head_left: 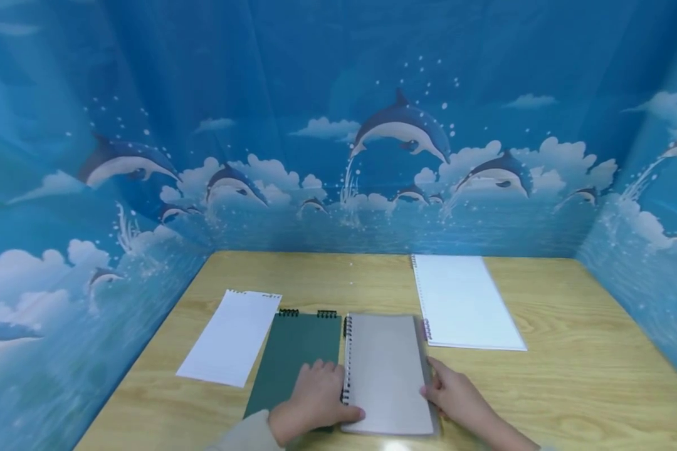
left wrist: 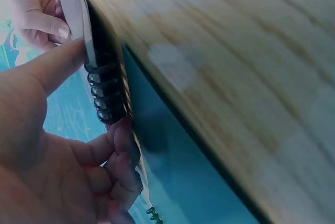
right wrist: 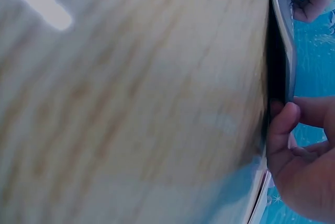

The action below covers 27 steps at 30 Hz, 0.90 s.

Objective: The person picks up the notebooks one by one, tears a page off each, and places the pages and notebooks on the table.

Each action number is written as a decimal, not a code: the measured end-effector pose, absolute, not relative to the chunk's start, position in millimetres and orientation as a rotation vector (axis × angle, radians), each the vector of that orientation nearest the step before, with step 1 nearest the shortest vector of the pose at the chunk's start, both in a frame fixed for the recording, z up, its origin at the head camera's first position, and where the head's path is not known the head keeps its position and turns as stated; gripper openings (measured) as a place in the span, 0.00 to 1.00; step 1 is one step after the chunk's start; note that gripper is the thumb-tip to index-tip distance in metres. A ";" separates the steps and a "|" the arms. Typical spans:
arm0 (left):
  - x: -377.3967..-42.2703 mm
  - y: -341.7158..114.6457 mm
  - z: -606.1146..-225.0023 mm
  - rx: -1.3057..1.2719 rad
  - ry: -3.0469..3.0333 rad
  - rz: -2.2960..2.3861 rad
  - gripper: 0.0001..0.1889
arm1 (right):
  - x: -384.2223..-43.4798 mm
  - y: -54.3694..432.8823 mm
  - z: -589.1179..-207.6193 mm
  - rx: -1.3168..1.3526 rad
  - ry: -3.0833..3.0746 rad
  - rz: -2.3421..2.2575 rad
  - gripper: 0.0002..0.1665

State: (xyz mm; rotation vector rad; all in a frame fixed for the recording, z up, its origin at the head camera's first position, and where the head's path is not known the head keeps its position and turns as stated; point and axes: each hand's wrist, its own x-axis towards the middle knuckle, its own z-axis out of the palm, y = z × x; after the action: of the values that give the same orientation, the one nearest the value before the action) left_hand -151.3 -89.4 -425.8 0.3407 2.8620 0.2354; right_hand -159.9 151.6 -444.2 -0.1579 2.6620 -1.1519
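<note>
The gray notebook (head_left: 383, 376) lies in front of you with its cover up and its black ring binding (head_left: 347, 357) along the left side, and it is held from both sides. Your left hand (head_left: 318, 393) grips its near left part, the thumb laid over the cover and the other fingers bent in at the rings. Your right hand (head_left: 457, 394) pinches its right edge, thumb on top and fingertips at the side; in the right wrist view the notebook bows a little between your two grips, a dark gap showing beneath it. Just left of the gray notebook is a green notepad (head_left: 299, 344) with two short black coils at its top, partly under your left hand. Farther left of the gray notebook, past the green one, is a narrow white notepad (head_left: 231, 338); faint lines cross its sheet, too pale to read. Beyond the gray notebook's upper right corner lies a larger white notebook (head_left: 468, 300), its page markings equally faint. The wooden table (head_left: 575, 388) extends around the gray notebook, and behind it rises a blue backdrop (head_left: 316, 62) printed with leaping dolphins and clouds.
</note>
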 end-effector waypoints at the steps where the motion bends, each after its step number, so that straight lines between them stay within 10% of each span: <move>1: -151.5 -89.3 -426.0 0.345 2.855 0.215 0.43 | -159.4 151.0 -445.1 -0.159 2.685 -1.129 0.36; 13: -154.3 -85.9 -427.8 0.401 2.855 0.000 0.45 | -162.7 148.3 -441.3 -0.320 2.966 -0.512 0.26; 27: -149.1 -82.9 -420.3 0.436 2.917 -0.148 0.44 | -169.1 149.9 -439.0 -0.175 2.877 -0.965 0.33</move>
State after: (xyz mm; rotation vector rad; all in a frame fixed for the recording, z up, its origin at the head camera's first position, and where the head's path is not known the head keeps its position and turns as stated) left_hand -149.1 -82.9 -420.3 0.4358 2.9171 -0.1484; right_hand -169.1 149.9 -439.0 -0.1748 2.8768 -0.9648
